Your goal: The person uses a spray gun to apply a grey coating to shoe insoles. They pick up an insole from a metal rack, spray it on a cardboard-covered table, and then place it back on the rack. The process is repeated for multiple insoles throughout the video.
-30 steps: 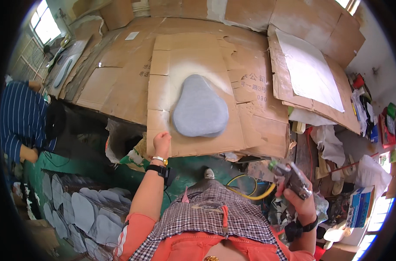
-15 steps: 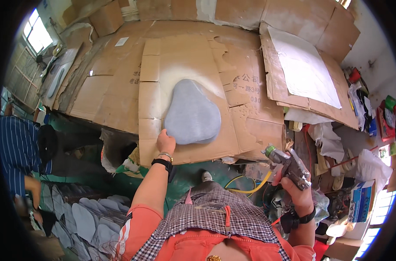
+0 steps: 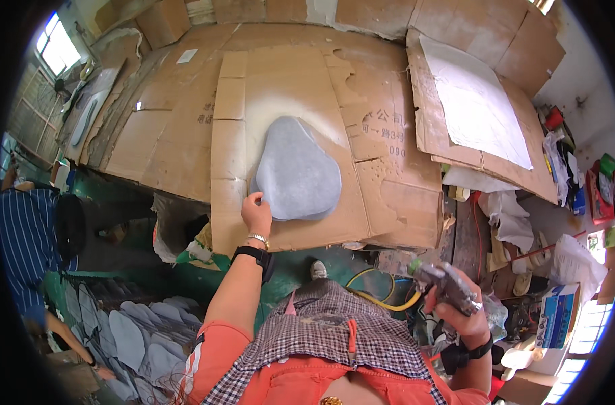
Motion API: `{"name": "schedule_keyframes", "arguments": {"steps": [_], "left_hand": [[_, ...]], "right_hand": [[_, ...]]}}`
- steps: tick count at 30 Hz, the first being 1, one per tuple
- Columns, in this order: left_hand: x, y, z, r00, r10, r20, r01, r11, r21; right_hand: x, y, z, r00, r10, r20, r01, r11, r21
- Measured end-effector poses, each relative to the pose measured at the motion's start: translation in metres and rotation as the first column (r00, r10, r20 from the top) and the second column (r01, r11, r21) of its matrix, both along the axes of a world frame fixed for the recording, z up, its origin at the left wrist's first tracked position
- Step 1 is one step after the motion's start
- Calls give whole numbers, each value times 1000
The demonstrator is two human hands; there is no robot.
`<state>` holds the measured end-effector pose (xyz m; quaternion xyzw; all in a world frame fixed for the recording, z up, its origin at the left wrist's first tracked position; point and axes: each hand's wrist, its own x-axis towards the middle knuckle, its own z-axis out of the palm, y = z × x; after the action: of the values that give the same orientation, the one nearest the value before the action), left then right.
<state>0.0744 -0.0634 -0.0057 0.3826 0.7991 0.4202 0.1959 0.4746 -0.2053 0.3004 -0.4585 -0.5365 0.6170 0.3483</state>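
Head view: what filled most of it?

A cardboard-covered worktable [image 3: 152, 145]; it spread across the upper part, and a creased cardboard panel [image 3: 230, 155] lay on its middle, dusted pale in places; to the right, a white sheet [image 3: 479, 101] lay on another piece of cardboard.

Was anyone else there?

Yes; a co-worker in a blue striped shirt [image 3: 27, 236] was at the far left, one arm reaching down to a heap of flat gray pieces [image 3: 126, 337].

Where was the rounded-triangular gray pad [image 3: 299, 172]?

It lay on the cardboard panel, narrow end farthest from the wearer; beyond the table's near edge, lower right, a yellow hose [image 3: 385, 305] curved.

What about the hands?

The left hand [image 3: 257, 214] touched the pad's lower left edge, fingers curled; I could not tell whether they pinched it; the right hand [image 3: 466, 317] was wrapped around a metal spray gun [image 3: 450, 287], green at its front, well apart from the pad.
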Motion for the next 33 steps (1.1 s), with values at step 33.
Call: {"name": "schedule_keyframes", "arguments": {"steps": [33], "left_hand": [[-14,-182,248,248,-456,855,-585,633,507]], "right_hand": [[-115,17,-14,904,370,215,-317,916,-245]]}}
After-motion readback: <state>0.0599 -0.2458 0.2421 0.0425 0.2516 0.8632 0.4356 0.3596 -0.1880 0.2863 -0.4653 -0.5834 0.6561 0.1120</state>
